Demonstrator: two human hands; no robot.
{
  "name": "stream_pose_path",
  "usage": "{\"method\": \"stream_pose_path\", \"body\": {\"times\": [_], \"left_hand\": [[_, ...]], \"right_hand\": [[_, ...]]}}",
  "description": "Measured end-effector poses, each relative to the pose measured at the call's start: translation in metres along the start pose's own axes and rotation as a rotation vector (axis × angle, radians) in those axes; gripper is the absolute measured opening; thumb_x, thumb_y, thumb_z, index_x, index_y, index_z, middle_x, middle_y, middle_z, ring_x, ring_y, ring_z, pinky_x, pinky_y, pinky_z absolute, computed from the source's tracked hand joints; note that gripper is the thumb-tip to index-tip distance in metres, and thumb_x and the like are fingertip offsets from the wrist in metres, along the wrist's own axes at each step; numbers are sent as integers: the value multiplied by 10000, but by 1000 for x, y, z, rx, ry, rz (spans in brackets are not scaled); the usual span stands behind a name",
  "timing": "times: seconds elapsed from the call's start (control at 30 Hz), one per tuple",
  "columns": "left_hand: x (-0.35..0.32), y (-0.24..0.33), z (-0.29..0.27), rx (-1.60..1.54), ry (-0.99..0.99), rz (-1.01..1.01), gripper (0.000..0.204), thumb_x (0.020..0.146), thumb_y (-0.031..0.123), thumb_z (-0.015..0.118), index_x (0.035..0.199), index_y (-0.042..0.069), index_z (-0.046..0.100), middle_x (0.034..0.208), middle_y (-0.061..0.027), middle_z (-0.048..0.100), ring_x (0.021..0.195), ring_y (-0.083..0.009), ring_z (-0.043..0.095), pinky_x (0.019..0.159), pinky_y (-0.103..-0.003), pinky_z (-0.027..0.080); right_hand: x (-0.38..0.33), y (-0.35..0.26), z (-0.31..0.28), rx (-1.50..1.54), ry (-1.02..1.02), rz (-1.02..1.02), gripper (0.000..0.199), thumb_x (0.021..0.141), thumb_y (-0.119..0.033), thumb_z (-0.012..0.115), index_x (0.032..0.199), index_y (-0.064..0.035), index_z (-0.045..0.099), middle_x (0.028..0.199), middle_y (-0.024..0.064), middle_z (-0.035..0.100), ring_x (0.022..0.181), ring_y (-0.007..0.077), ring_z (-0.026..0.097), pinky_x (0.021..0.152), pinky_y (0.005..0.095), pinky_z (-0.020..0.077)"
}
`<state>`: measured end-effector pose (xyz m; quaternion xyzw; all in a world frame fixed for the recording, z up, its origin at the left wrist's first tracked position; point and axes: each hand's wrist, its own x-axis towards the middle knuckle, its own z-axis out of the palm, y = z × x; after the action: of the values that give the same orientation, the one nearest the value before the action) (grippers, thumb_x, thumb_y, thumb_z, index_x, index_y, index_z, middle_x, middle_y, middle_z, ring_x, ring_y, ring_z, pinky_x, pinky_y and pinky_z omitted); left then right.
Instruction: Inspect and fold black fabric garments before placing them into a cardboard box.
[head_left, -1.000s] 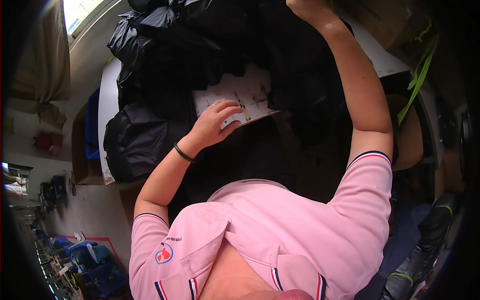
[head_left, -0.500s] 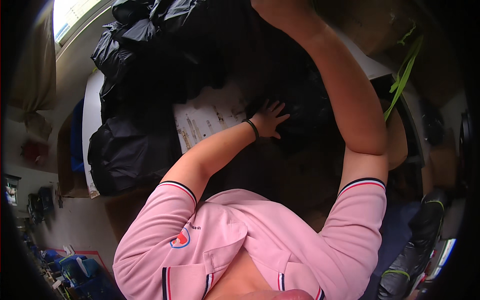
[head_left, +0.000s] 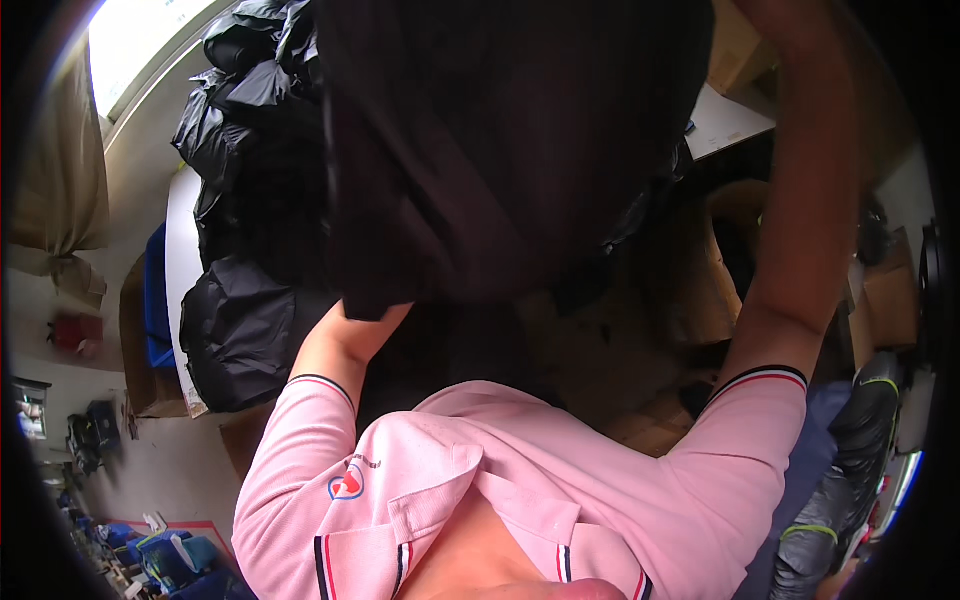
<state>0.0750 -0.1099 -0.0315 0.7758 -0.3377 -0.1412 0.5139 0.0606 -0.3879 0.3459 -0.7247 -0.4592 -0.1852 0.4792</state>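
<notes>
A large black sheet-like thing [head_left: 500, 150], either a bag or cloth, hangs up close and fills the upper middle of the view. My left forearm [head_left: 350, 345] reaches up behind its lower left corner, which hides my left hand. Raised high on the right, my right arm [head_left: 810, 200] leads to my right hand [head_left: 790, 20] at the top edge. Its fingers are cut off by the edge, beside the upper right side of the black thing, so I cannot see whether they grip it.
Stuffed black plastic bags [head_left: 240, 310] are piled on a white table [head_left: 183, 235] at the left. On the right stand an open cardboard box [head_left: 715, 270] and a white surface [head_left: 725, 125]. A long black wrapped bundle [head_left: 835, 500] with green ties lies at the lower right.
The black thing has come up in front of me, covering my left hand and the tabletop. My spread left hand went out of sight behind it. My right arm has swung to the right.
</notes>
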Motion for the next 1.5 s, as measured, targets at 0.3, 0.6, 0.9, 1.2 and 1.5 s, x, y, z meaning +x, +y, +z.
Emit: {"method": "stream_pose_path", "body": {"times": [0.3,0.6,0.9,1.2,1.5], "left_hand": [[-71,107,-107,-918,93,379,732,846,382,690,1382,-27,405,1349,-121,517,1205,-254,533,1013,-359,424],[-124,137,-128,-748,1072,54,193,922,63,563,1077,-5,655,1051,-94,681,933,-199,661,821,-314,537],[-133,108,-123,-774,1203,139,248,969,118,528,1152,-15,629,1099,-102,668,961,-193,657,838,-312,549],[-156,97,-125,-175,306,-59,673,773,233,806,1324,17,485,1150,-44,592,994,-121,560,877,-239,456],[-160,99,-109,-586,-168,-56,416,787,14,739,1185,-5,619,1123,-33,649,1019,-123,576,944,-276,446]], "right_hand": [[13,66,137,-91,-292,-195,100,896,-47,600,971,6,639,858,76,661,806,156,611,744,276,489],[-33,67,296,-399,440,-15,349,786,-359,735,1011,-130,598,886,36,560,813,228,591,707,369,493],[-109,99,392,67,163,371,163,817,-116,700,901,-1,621,797,117,660,747,251,650,657,330,504],[-74,99,314,963,475,697,258,1018,-280,461,983,-56,584,799,0,641,676,70,612,621,213,549],[-75,171,315,-211,83,144,326,949,-404,544,870,-105,649,717,64,669,615,246,653,569,335,519]]}}
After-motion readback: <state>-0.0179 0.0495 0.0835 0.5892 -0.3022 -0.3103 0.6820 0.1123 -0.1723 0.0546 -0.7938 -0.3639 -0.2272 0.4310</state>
